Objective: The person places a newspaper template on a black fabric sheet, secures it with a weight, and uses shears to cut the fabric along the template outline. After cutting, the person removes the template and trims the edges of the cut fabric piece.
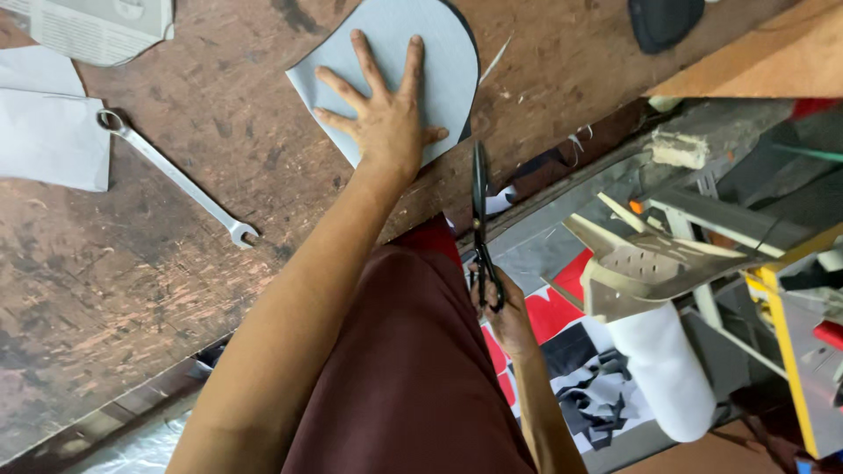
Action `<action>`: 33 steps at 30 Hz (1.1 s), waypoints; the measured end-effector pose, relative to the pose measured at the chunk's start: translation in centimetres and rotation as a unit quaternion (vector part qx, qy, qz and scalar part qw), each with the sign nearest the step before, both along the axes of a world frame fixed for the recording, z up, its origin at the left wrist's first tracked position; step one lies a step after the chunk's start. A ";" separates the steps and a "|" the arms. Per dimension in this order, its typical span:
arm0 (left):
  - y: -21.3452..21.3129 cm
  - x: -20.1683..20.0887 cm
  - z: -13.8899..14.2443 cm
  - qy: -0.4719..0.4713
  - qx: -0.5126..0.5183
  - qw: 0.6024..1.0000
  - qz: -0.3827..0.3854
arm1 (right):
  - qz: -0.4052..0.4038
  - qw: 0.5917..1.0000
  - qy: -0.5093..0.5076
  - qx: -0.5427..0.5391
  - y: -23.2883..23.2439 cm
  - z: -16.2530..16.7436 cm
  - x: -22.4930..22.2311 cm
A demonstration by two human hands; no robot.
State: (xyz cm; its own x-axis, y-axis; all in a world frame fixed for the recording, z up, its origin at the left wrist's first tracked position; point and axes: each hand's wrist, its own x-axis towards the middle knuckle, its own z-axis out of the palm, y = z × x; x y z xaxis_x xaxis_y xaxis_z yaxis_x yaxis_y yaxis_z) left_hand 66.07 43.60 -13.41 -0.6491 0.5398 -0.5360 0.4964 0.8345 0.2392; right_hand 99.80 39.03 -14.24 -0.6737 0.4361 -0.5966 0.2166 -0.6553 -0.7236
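On the bench [132,290], near its front edge, lies a grey sheet [439,53] with one rounded side, and the left hand [382,110] presses it flat, fingers spread wide and palm down, gripping nothing. The right hand [505,312] hangs just off the bench edge, closed through the handles of black scissors [480,224]; their blades point up toward the sheet's lower right edge, blades together or nearly so, the tip just beside the sheet and close to the left thumb.

That closeness is the main risk as I judge it: if the blades open and bite while the thumb sits so near the cut line, the thumb could be nicked. The sheet is pinned only by the palm near one corner, so its far part could swivel or buckle under the blades and give a ragged or wandering edge. Part of the sheet overhangs nothing visible, but it lies close to the bench edge, and a tug could drag it off toward the scraps [597,386] on the floor below. A spanner [176,175] lies well apart to the left, clear of the work, with white paper [48,136] beyond it.
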 end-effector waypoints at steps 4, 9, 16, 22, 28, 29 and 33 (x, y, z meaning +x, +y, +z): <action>-0.4 0.4 -0.4 0.026 0.011 1.000 -0.012 | -0.006 1.000 0.004 0.015 -2.0 -1.5 -1.3; -0.4 0.6 -0.7 0.042 -0.006 0.998 -0.036 | -0.034 0.998 0.020 0.045 -3.5 -2.0 -3.6; -0.8 0.8 -0.4 0.013 -0.014 0.999 -0.026 | -0.108 0.993 -0.020 0.035 -6.7 -2.3 -6.5; -0.7 0.8 -0.3 0.030 0.000 0.999 -0.035 | -0.151 0.988 0.009 0.036 -8.6 -1.9 -8.3; -0.7 0.9 0.3 0.006 -0.040 0.998 -0.041 | -0.166 0.985 0.011 0.032 -9.9 -1.9 -9.6; -0.7 0.9 0.4 0.000 -0.053 0.998 -0.046 | -0.167 0.985 0.018 0.038 -10.1 -1.9 -9.7; -0.9 0.9 0.6 -0.006 -0.059 0.997 -0.051 | -0.175 0.983 0.006 0.051 -11.0 -1.8 -9.9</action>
State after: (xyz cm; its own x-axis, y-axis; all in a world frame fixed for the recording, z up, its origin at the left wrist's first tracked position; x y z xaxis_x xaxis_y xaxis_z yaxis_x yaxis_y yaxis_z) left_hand 67.01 42.74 -12.83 -0.5868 0.5354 -0.6075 0.5785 0.8021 0.1482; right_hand 89.91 28.05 -16.04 -0.4778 0.6995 -0.5315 -0.0177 -0.6126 -0.7902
